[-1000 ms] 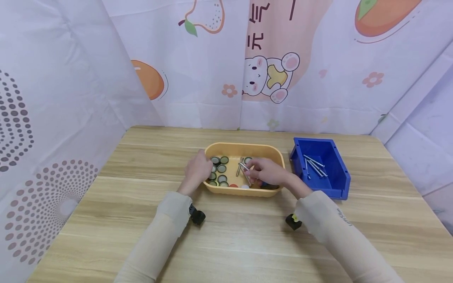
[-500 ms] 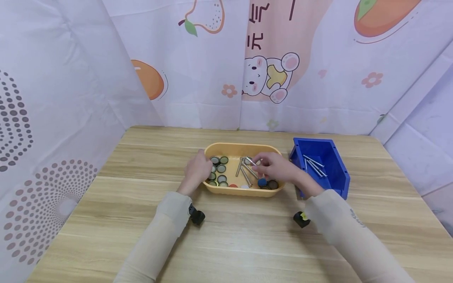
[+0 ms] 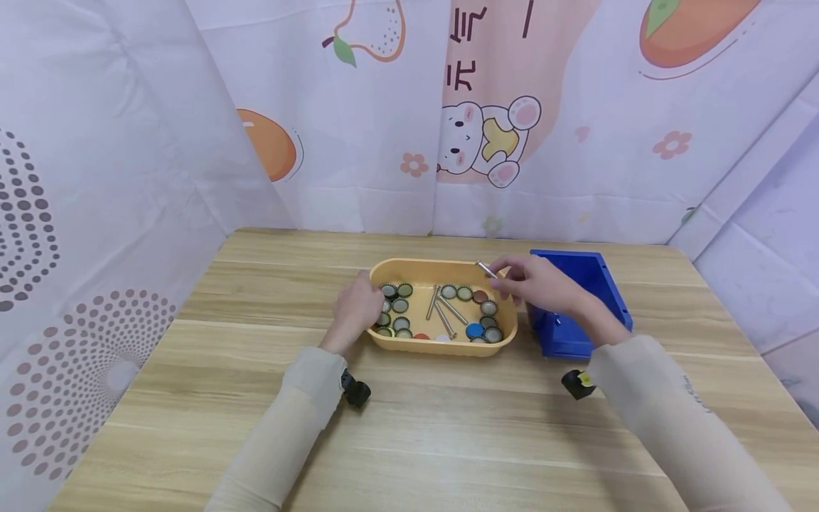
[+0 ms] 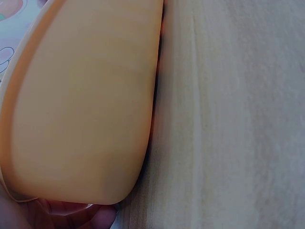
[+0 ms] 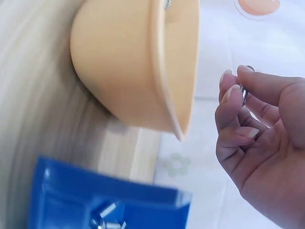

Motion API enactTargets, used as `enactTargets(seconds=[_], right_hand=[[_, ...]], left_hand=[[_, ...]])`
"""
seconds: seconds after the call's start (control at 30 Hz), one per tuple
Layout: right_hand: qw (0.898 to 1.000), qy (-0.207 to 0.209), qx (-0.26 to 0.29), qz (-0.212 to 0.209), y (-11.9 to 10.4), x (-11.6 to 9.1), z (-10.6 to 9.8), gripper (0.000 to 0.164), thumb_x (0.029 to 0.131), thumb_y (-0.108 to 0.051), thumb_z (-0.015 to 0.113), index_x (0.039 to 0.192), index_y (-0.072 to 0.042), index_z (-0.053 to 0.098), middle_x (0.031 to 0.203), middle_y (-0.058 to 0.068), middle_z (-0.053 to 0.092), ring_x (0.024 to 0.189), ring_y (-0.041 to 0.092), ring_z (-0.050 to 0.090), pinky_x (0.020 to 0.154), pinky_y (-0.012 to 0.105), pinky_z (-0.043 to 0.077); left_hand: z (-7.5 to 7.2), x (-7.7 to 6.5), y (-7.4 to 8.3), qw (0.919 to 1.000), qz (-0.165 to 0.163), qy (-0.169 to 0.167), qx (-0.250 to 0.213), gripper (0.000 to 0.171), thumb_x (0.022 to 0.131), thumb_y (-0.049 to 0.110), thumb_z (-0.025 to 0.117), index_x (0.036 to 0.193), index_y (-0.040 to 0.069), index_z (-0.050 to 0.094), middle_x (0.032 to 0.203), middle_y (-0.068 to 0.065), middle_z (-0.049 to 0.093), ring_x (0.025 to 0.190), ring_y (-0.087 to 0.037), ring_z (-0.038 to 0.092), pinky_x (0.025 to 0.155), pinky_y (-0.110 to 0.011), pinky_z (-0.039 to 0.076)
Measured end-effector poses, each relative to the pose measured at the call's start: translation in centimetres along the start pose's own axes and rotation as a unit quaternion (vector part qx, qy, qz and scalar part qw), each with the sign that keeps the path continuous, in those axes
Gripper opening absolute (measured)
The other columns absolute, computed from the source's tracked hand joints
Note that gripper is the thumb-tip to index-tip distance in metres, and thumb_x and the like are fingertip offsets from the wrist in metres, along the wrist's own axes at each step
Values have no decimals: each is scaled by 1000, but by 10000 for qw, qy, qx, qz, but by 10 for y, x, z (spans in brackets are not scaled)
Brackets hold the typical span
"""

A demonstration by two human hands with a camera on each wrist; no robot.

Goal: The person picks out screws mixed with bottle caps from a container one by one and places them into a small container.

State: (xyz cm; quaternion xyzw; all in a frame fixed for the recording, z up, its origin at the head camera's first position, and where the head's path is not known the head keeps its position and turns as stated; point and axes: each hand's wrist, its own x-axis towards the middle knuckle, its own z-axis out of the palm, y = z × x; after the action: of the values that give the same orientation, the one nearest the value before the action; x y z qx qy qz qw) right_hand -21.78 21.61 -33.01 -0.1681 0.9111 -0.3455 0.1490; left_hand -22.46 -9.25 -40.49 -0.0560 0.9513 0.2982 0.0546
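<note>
My right hand (image 3: 536, 281) pinches a long silver screw (image 3: 485, 269) between thumb and fingertips, above the right end of the yellow-orange plastic basin (image 3: 441, 347). In the right wrist view only a bit of that screw shows at the fingertips (image 5: 231, 93). My left hand (image 3: 358, 302) grips the basin's left end, its fingers curled at the wall in the left wrist view. Inside the basin lie several silver screws (image 3: 445, 318) in the middle, with bottle caps (image 3: 401, 305) along both sides. One cap is blue (image 3: 475, 331).
Right of the basin stands a blue plastic bin (image 3: 566, 348), partly hidden by my right hand and forearm. Several screws (image 5: 107, 210) lie in it, seen in the right wrist view. Both containers rest on a wooden table (image 3: 435, 419) before a printed curtain (image 3: 358, 206).
My right hand has lifted the screw up out of the basin and moved right, toward the blue bin. More caps at the basin's right side now show. My left hand has stayed put.
</note>
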Motion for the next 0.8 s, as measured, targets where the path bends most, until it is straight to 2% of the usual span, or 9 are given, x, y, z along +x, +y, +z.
enactTargets(seconds=[0.17, 0.33, 0.5, 0.6, 0.7, 0.8], right_hand=[[9996, 158, -201, 114, 3, -9, -16, 30, 100, -26, 57, 123, -7, 61, 84, 11, 67, 72, 24, 61, 61, 33, 52], [9984, 385, -406, -13, 13, -16, -31, 28, 99, -25, 59, 119, -5, 62, 81, 8, 69, 69, 20, 63, 61, 30, 53], [9937, 661, -904, 83, 26, -22, -45, 32, 99, -23, 58, 123, -3, 59, 79, 9, 70, 67, 20, 64, 58, 27, 50], [9912, 707, -1094, 239, 34, -24, -51, 33, 99, -22, 58, 124, 0, 58, 80, 10, 70, 66, 18, 63, 59, 28, 49], [9908, 670, -1114, 367, 43, -27, -54, 32, 99, -18, 57, 120, 6, 57, 83, 15, 71, 66, 18, 65, 61, 31, 53], [9875, 612, -1352, 524, 52, -28, -54, 30, 98, -15, 57, 115, 10, 57, 81, 17, 71, 64, 17, 66, 64, 36, 54]], left_hand=[[1, 0, 0, 10000, -15, 12, -3, 38, 95, 24, 42, 127, 4, 50, 97, -13, 63, 83, -28, 60, 66, -37, 43], [1, 1, 0, 10000, -25, 35, 12, 40, 95, 24, 43, 129, 4, 49, 100, -14, 63, 86, -29, 61, 71, -41, 47], [1, 1, 0, 10000, -22, 43, 41, 39, 95, 24, 43, 128, 3, 49, 99, -14, 63, 86, -29, 61, 72, -42, 48], [1, 1, 0, 10000, -32, 25, 23, 39, 95, 23, 44, 128, 2, 49, 99, -14, 63, 86, -29, 60, 71, -41, 48], [1, 0, 1, 10000, -55, 7, 15, 38, 95, 23, 44, 127, 3, 49, 98, -14, 63, 85, -29, 60, 70, -40, 47], [0, 0, 1, 10000, -67, -4, 36, 37, 96, 23, 43, 126, 4, 49, 97, -13, 62, 84, -28, 59, 68, -39, 45]])
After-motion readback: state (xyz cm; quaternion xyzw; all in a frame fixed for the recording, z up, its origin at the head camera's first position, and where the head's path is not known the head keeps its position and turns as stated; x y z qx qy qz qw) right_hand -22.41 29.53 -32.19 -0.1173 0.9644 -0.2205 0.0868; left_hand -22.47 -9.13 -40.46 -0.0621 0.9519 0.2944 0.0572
